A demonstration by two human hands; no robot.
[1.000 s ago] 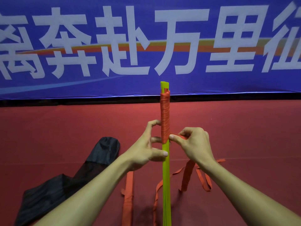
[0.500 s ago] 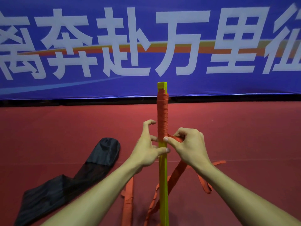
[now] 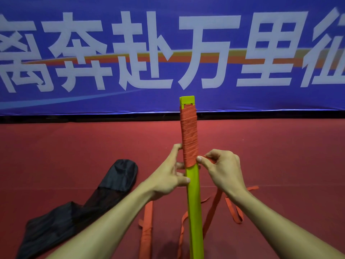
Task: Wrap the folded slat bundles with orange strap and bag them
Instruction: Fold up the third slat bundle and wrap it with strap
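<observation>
A long yellow-green slat bundle [image 3: 194, 202] stands upright before me, its top third wound with orange strap [image 3: 189, 135]. My left hand [image 3: 168, 176] holds the bundle from the left, thumb on its front face and fingers behind it. My right hand [image 3: 222, 170] pinches the strap just at the lower edge of the winding, right of the bundle. The loose strap tail [image 3: 212, 208] trails from that hand down to the floor. A black bag [image 3: 89, 204] lies on the floor at the left.
A second bundle fully wrapped in orange [image 3: 146, 230] lies on the red floor [image 3: 280, 156] left of the upright one. Loose strap loops [image 3: 237, 208] lie to the right. A blue banner [image 3: 168, 53] with white characters closes the back.
The bundle has turned, so its broad face now looks at me. The winding has crept slightly lower. My right hand moved a little right with the strap; my left thumb slid down.
</observation>
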